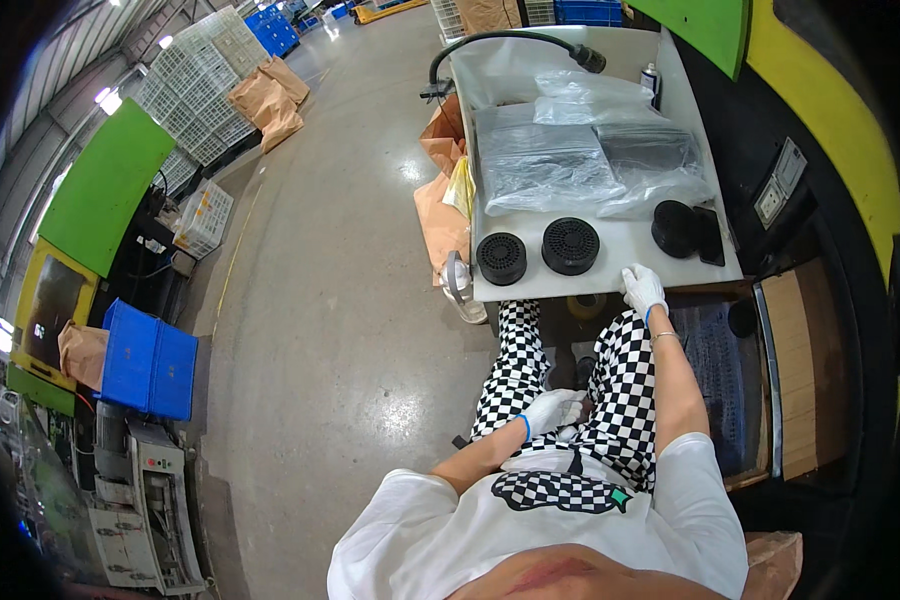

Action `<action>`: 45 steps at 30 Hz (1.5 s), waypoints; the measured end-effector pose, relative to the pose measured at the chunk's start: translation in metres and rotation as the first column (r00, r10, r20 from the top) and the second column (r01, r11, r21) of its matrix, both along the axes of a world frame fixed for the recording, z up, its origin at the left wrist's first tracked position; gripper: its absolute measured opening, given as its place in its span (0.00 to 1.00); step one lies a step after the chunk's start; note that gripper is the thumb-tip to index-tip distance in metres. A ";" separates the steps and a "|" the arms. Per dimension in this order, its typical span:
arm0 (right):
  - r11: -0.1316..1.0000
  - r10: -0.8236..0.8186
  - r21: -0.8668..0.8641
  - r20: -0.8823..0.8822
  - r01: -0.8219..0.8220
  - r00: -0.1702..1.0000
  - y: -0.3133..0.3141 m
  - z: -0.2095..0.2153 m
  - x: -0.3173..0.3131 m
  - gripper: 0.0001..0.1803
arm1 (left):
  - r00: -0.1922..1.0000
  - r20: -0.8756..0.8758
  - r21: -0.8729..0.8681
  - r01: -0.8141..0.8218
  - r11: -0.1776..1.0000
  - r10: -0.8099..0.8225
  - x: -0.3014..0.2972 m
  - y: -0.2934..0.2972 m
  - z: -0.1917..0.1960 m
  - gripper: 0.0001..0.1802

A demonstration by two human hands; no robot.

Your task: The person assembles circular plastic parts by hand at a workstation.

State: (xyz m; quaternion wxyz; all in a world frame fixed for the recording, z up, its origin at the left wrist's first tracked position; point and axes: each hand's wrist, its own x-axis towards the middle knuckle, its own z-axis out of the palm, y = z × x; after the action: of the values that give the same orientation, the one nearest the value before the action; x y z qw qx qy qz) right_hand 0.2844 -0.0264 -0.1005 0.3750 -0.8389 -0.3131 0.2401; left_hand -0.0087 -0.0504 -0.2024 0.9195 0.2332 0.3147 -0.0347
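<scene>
Resting at front edge of white table [625, 243]: right hand [645, 288], fingers curled, hold unclear. Back from table: left hand [554, 411], half-curled over checkered trousers [625, 385], contents unclear. 3 black round parts [571, 246] near table's front; probably best gripped by sides.

This was a factory floor, most likely a production hall. A green-and-yellow machine [105, 190] stood at the left, with a grey control box [160, 462] bearing buttons below it, and another machine's yellow frame [845, 90] curved along the right. White crates [190, 90] rose in a tall stack beside a smooth grey floor [320, 300] marked with a yellow line [235, 260]. Blue bins [150, 358], ceiling lamps [108, 98] and a white table [625, 247] carrying black round parts [570, 246] and clear plastic bags [545, 160] showed it too.
</scene>
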 end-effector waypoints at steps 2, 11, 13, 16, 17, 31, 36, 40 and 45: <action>1.000 -0.006 -0.010 0.009 0.007 1.000 -0.001 0.001 0.000 0.16 | 1.000 -0.004 -0.014 -0.004 1.000 0.004 -0.001 0.001 0.004 0.13; 1.000 -0.025 -0.002 -0.023 0.025 0.999 -0.002 0.002 0.003 0.16 | 1.000 0.010 -0.031 0.000 1.000 0.001 -0.001 0.002 0.004 0.11; 0.999 -0.041 0.010 -0.072 0.042 0.997 -0.002 0.002 0.002 0.16 | 1.000 0.017 -0.015 0.002 1.000 -0.001 -0.001 0.001 0.004 0.11; 0.999 -0.047 0.015 -0.118 0.049 0.992 -0.002 0.005 0.000 0.15 | 1.000 -0.007 -0.016 -0.009 1.000 0.009 -0.002 0.001 0.001 0.12; 0.999 -0.049 0.009 -0.115 0.050 0.992 -0.002 0.006 -0.001 0.15 | 1.000 -0.007 -0.018 -0.009 1.000 0.009 -0.002 0.002 0.000 0.12; 0.999 -0.041 0.026 -0.119 0.044 0.992 -0.001 0.006 0.000 0.13 | 1.000 0.019 -0.034 -0.004 0.999 0.005 -0.001 0.004 -0.004 0.14; 0.999 -0.044 0.021 -0.113 0.047 0.993 -0.002 0.004 0.001 0.15 | 1.000 -0.014 -0.016 -0.024 1.000 0.024 -0.003 0.003 -0.016 0.13; 0.999 -0.035 0.025 -0.097 0.038 0.995 -0.002 0.004 0.001 0.15 | 0.997 0.060 -0.095 -0.045 0.994 0.051 -0.004 0.004 -0.031 0.12; 0.999 -0.031 0.039 -0.118 0.036 0.993 -0.002 -0.001 0.005 0.14 | 0.998 -0.008 -0.124 -0.067 0.990 0.067 -0.002 0.003 -0.027 0.12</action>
State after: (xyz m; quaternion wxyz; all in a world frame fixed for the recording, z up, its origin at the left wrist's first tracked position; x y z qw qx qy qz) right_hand 0.2889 -0.0284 -0.1017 0.4140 -0.8206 -0.2811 0.2761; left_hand -0.0104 -0.0469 -0.2291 0.9322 0.1649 0.3214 -0.0237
